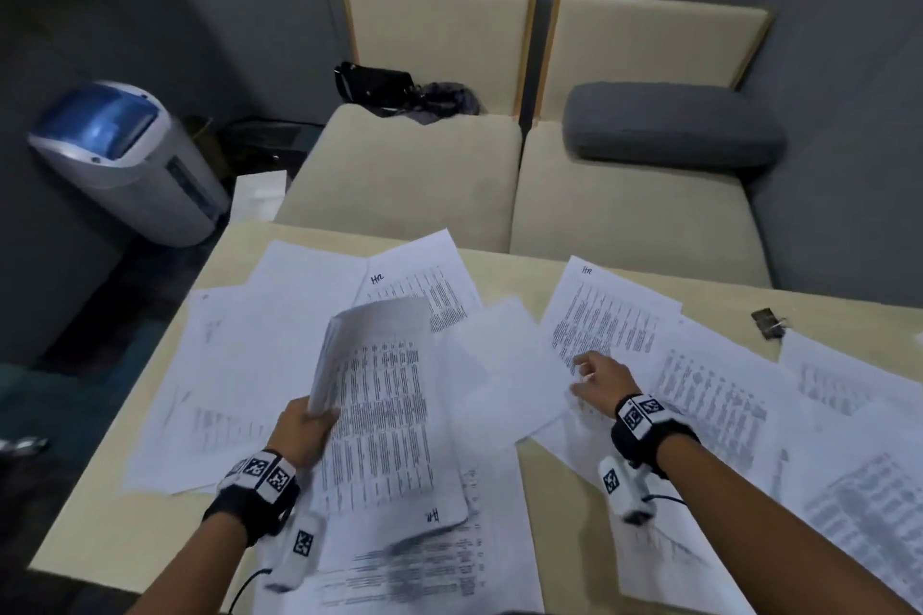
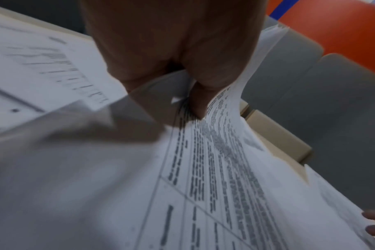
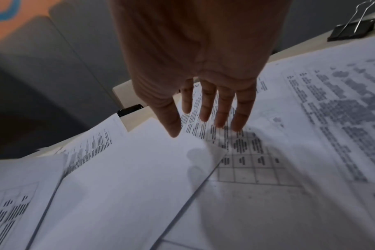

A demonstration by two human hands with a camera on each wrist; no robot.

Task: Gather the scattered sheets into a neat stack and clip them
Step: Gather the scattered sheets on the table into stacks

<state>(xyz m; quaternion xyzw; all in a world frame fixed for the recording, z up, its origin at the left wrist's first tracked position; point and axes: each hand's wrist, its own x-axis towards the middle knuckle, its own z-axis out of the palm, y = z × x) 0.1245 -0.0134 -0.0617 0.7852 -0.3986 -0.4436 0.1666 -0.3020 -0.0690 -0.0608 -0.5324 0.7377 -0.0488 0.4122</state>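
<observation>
Printed white sheets lie scattered over a beige table [image 1: 125, 514]. My left hand [image 1: 307, 429] grips the left edge of a gathered bundle of sheets [image 1: 389, 415], lifted and curling above the table; in the left wrist view the thumb [image 2: 201, 94] pinches the bundle [image 2: 214, 169]. My right hand [image 1: 597, 377] is open, fingers spread, hovering just over a printed sheet [image 1: 607, 315] right of centre; its fingers [image 3: 220, 108] are straight above that sheet [image 3: 242, 145]. A black binder clip [image 1: 768, 322] lies at the far right of the table, also seen as the clip [image 3: 351, 29].
Beyond the table stand two beige seats [image 1: 414, 175] with a grey cushion [image 1: 669, 125] and a black bag [image 1: 379, 82]. A white and blue bin [image 1: 125, 155] stands on the floor at the left. More sheets [image 1: 859, 489] cover the table's right side.
</observation>
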